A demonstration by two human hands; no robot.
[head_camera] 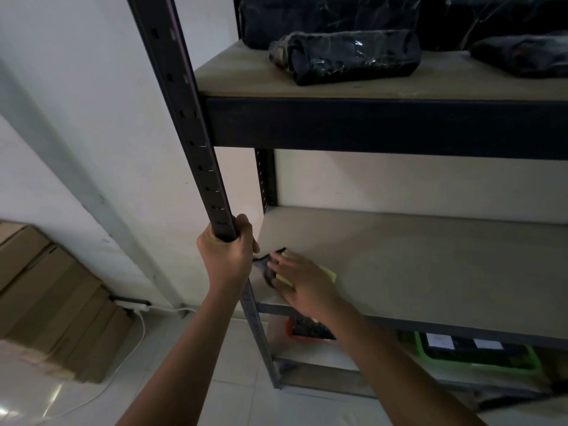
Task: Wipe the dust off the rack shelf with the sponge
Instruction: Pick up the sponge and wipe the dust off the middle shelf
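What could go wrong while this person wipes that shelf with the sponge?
The right hand presses the sponge at the shelf's front left corner, so a stroke might slip off the edge. The left hand grips the rack post; a hard pull could rock the rack and shift the wrapped bundles above. Dust may fall onto the green bin below.

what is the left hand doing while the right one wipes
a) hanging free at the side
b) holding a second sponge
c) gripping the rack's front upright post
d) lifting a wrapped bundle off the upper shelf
c: the left hand is curled round the dark upright post, while the right hand presses the sponge on the shelf.
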